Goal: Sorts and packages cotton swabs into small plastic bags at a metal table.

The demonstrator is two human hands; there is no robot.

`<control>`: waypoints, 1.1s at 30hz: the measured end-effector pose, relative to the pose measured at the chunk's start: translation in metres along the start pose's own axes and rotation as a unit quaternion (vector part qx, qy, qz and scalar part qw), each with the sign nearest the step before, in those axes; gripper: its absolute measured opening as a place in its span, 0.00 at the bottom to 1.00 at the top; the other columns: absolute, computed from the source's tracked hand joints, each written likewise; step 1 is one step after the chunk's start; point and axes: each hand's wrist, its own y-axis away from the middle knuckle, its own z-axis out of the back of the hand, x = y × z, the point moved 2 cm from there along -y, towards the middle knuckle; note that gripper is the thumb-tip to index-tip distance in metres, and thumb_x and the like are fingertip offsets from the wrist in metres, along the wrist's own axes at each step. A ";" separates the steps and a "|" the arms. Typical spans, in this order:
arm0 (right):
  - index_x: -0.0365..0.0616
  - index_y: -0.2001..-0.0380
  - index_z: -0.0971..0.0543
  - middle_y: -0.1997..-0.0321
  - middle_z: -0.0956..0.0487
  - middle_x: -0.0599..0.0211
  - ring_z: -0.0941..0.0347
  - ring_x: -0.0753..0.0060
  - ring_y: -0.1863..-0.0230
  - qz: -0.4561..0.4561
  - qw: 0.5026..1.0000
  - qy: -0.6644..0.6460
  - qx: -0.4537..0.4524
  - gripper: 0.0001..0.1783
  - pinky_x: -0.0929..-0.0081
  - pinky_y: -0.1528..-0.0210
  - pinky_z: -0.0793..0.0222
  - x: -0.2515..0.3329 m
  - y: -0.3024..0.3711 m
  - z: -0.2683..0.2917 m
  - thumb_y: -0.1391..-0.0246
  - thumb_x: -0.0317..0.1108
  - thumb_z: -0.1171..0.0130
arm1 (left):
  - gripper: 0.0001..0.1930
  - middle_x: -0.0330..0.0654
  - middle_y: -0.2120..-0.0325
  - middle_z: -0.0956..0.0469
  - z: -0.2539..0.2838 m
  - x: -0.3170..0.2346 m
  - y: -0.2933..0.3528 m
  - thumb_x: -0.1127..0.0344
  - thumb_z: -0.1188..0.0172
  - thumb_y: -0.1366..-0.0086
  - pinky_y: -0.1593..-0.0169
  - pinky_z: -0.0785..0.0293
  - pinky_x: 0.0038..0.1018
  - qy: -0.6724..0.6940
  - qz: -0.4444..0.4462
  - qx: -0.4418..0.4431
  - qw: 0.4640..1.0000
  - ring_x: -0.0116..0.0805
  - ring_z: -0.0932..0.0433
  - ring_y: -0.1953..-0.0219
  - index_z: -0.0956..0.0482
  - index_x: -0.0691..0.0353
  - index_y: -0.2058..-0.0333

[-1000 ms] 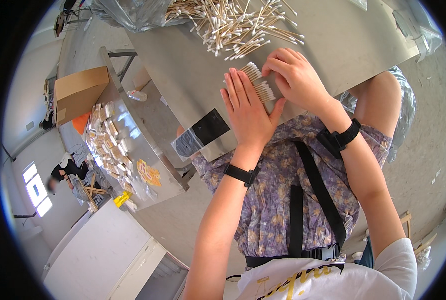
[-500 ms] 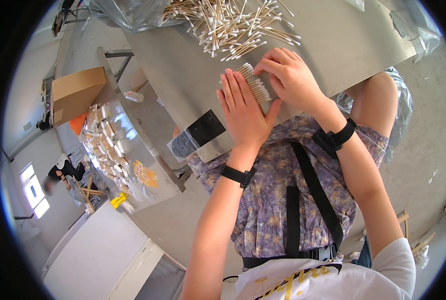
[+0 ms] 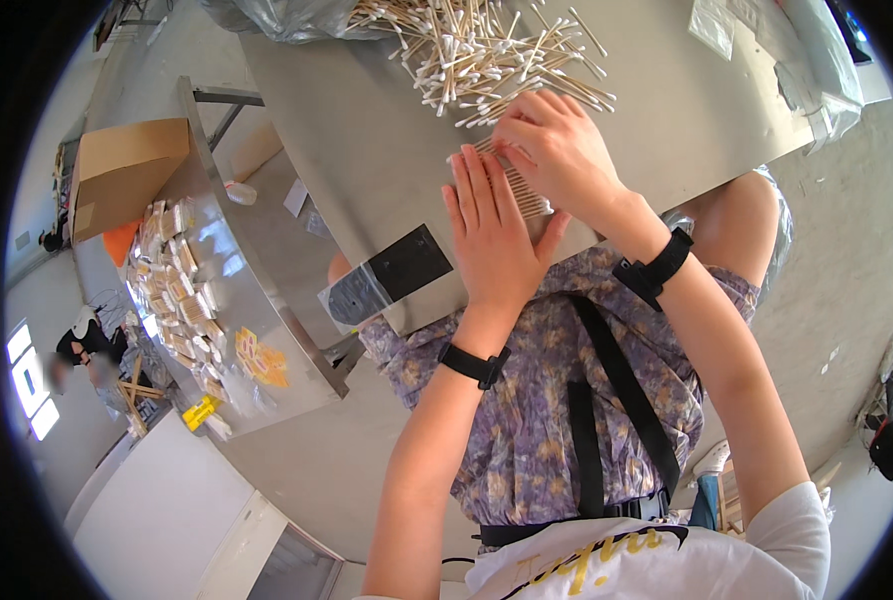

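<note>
On the metal table (image 3: 336, 140) in front of me, a tight row of cotton swabs (image 3: 528, 198) lies side by side. My left hand (image 3: 496, 250) rests flat over the row's left part, fingers stretched out. Over its far end, my right hand (image 3: 566, 165) has bent fingers, with thumb and forefinger drawn together at the swabs. Whatever sits between those fingertips is hidden. Just beyond both hands, a loose heap of cotton swabs (image 3: 496, 62) with white tips and wooden sticks lies in disorder.
A black flat piece (image 3: 413, 263) with a clear plastic end lies at the near left table edge. Plastic bags (image 3: 291, 18) stand behind it. On a second table at left are several packed swab bundles (image 3: 181, 300) and a cardboard box (image 3: 131, 175). A person (image 3: 91, 340) is far left.
My right hand has shifted left over the swab row, covering the white tips on its right side. The left hand stays flat on the row. The whole view has shifted slightly.
</note>
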 end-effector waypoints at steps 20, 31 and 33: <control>0.38 0.40 0.29 0.38 0.27 0.63 0.36 0.70 0.32 -0.264 0.792 -0.524 -0.169 0.23 0.69 0.29 0.44 0.036 0.032 -0.023 0.25 0.43 0.59 | 0.40 0.58 0.28 0.52 0.016 0.008 0.000 0.44 0.62 0.23 0.24 0.59 0.39 0.670 0.215 -0.139 0.697 0.46 0.55 0.25 0.62 0.67 0.28; 0.40 0.37 0.31 0.33 0.30 0.59 0.42 0.56 0.27 -0.093 0.994 -0.031 -0.050 0.23 0.59 0.25 0.49 0.040 0.013 -0.025 0.33 0.31 0.50 | 0.36 0.57 0.30 0.46 0.029 0.011 0.017 0.45 0.63 0.23 0.25 0.56 0.42 0.651 0.236 -0.207 0.691 0.49 0.48 0.27 0.55 0.66 0.28; 0.40 0.34 0.34 0.29 0.34 0.59 0.47 0.58 0.24 -0.047 0.992 0.118 0.024 0.27 0.57 0.23 0.53 0.040 0.014 -0.033 0.37 0.28 0.50 | 0.36 0.58 0.30 0.44 0.029 0.012 0.018 0.45 0.64 0.23 0.25 0.55 0.43 0.641 0.234 -0.219 0.697 0.50 0.46 0.27 0.53 0.66 0.29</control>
